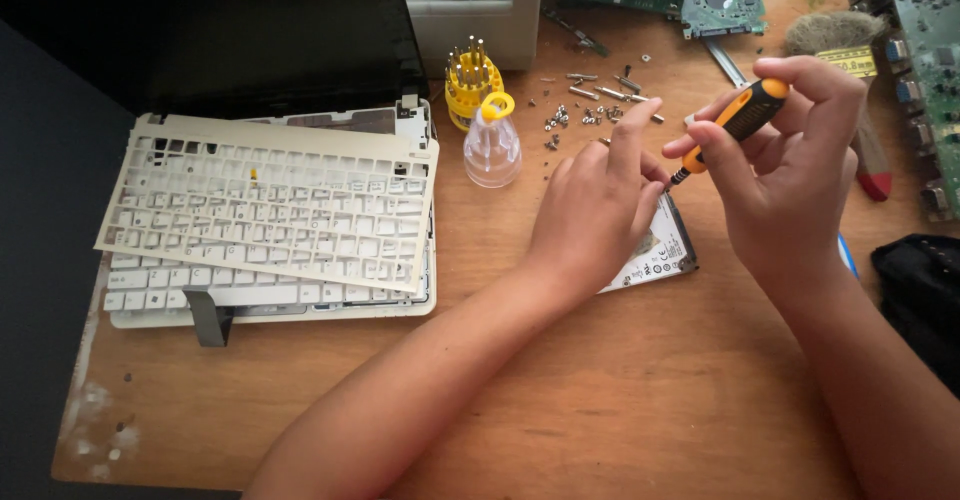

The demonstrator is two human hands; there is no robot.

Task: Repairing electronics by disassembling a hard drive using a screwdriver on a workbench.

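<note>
My right hand (790, 165) grips a small orange-and-black screwdriver (735, 120), its tip angled down to the left. My left hand (600, 205) rests over a flat hard drive (660, 250) on the wooden table, and its thumb and forefinger pinch at the screwdriver's tip. Whether a bit or screw sits between those fingers is too small to tell. Most of the drive lies hidden under my left hand.
A white laptop (270, 295) with a loose keyboard frame (270, 200) on it lies at left, its dark screen up behind. A yellow bit holder (472, 80), a clear cap (492, 145), scattered screws (590, 110), circuit boards (925, 50), a brush (845, 35) and a black pouch (920, 290) surround the hands.
</note>
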